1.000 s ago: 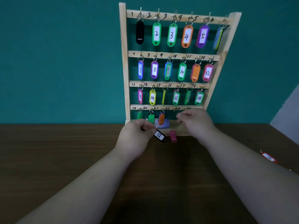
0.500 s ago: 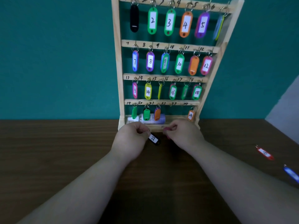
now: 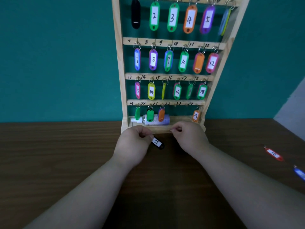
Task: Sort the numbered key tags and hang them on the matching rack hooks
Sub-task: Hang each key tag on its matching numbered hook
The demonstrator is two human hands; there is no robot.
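Table: dark wood-grain top [image 3: 49, 162]; both forearms reach across it from the near edge.
Left hand: left hand [image 3: 132, 144] is knuckles up, its fingers curled in and pinching the ring end of the tag.
Black tag 22: black tag 22 [image 3: 157, 142] sticks out from the left fingertips, slanted down to the right, label up, between the two hands. I cannot tell whether it touches the table.
Right hand: right hand [image 3: 191, 138] is just beside the left hand, with fingers curled and thumb and forefinger tips together. I cannot tell whether they hold anything.
Loose tags: red tag [image 3: 274, 154] lies flat on the table well off to the right. Blue tag [image 3: 299, 173] is nearer, at the frame edge and blurred.
Rack: wooden rack [image 3: 119, 80] stands upright at the table's far side, its base just beyond the knuckles.
Base tray: white bottle [image 3: 156, 120] lies on its side.
Bottom rail: first green tag [image 3: 137, 113] hangs at 19, second green tag [image 3: 150, 115] at 20, orange tag [image 3: 161, 114] at 21 and orange tag 24 [image 3: 195, 115] at 24.
Upper rails: coloured tags [image 3: 183, 61] hang in three rows.
Backdrop: teal wall [image 3: 57, 55].
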